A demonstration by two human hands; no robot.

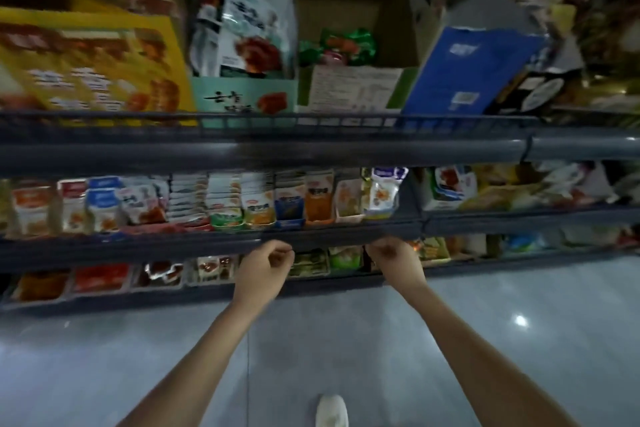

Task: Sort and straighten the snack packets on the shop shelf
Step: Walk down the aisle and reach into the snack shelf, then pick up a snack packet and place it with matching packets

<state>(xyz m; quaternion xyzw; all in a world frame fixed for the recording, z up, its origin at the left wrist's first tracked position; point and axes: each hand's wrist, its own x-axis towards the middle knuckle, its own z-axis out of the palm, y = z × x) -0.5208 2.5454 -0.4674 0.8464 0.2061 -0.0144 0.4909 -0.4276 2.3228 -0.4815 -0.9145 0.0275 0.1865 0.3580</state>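
Reaching in below the middle shelf's front edge point(156, 248), left hand point(265, 265) and right hand point(394, 258) curl their fingers; whether either pinches anything I cannot tell. The green snack packets point(311, 262) stand between them at the bottom shelf's front point(104, 298), equally near both.

Dim shop aisle. Dark grey metal shelving unit point(242, 152) spans 9 to 3 o'clock, rails in tiers — top one thick, lower rail point(138, 246) thinner. Glossy grey tile floor point(104, 357) at 6 o'clock w/ a vert. grout seam point(248, 374); light glare point(520, 320) at 4 o'clock — near-black at 12.
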